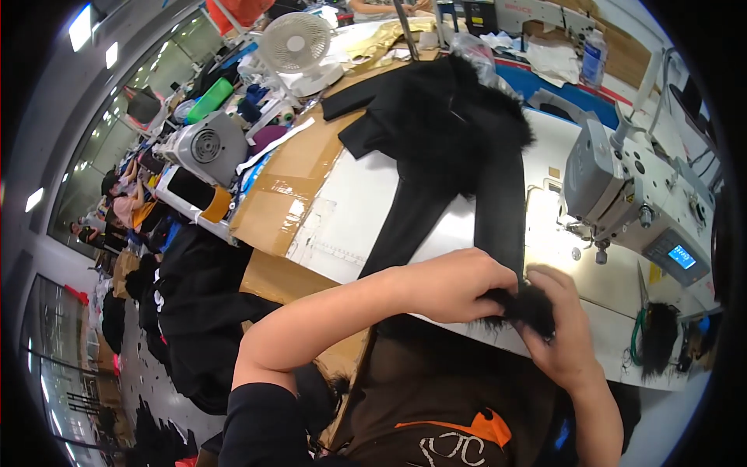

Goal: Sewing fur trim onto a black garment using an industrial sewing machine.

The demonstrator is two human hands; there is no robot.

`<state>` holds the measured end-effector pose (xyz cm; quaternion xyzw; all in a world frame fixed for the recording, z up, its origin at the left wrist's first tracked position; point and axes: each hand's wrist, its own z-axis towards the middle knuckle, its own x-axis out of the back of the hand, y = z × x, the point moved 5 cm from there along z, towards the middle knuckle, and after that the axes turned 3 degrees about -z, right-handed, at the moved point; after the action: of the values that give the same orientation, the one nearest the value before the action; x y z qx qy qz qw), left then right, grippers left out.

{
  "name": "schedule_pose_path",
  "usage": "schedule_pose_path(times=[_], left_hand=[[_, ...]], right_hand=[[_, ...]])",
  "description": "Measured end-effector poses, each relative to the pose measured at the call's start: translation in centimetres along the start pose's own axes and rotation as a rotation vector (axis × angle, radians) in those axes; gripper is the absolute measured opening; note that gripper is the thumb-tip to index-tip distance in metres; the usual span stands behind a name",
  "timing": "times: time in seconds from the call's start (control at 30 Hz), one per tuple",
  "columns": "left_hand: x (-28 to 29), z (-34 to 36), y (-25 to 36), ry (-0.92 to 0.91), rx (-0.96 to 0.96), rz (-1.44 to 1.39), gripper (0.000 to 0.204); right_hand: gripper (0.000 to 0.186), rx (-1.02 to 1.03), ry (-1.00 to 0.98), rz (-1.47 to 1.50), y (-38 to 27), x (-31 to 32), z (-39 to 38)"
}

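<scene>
A small piece of black fur (534, 310) is gripped between my two hands at the table's near edge. My left hand (473, 286) is closed on its left end, knuckles up. My right hand (566, 331) curls around its right side, thumb below and fingers above. Just beyond them, a black garment (428, 117) with fluffy fur along its upper right lies spread over the white tabletop. One long black strip of that garment runs down to my hands, and I cannot tell whether the fur piece joins it.
A sewing machine (634, 194) with a lit display stands to the right, scissors (643, 288) and a black fur tuft (660, 338) near it. Taped cardboard (272, 198) borders the table's left side. Farther back are a white fan (297, 48) and a bottle (594, 58). Black cloth (198, 311) is heaped at left.
</scene>
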<state>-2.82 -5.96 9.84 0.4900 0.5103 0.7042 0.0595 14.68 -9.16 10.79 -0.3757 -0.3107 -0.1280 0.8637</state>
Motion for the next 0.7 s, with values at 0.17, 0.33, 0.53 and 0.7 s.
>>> schedule_pose_path(times=[0.17, 0.33, 0.53, 0.7], left_hand=[[-0.5, -0.7, 1.3, -0.026, -0.128, 0.114, 0.021], [-2.0, -1.4, 2.1, 0.002, -0.154, 0.280, 0.015], [-4.7, -1.7, 3.0, -0.042, -0.142, 0.520, 0.009], [-5.1, -2.8, 3.7, 0.015, -0.169, 0.548, 0.012]], right_hand=[[0.044, -0.072, -0.298, 0.055, 2.1, -0.3, -1.1], [0.038, 0.002, -0.529, 0.024, 0.8, 0.2, -0.9], [0.036, 0.172, -0.632, -0.230, 0.1, 0.2, -1.7], [0.031, 0.194, -0.700, -0.250, -0.3, -0.1, -1.9]])
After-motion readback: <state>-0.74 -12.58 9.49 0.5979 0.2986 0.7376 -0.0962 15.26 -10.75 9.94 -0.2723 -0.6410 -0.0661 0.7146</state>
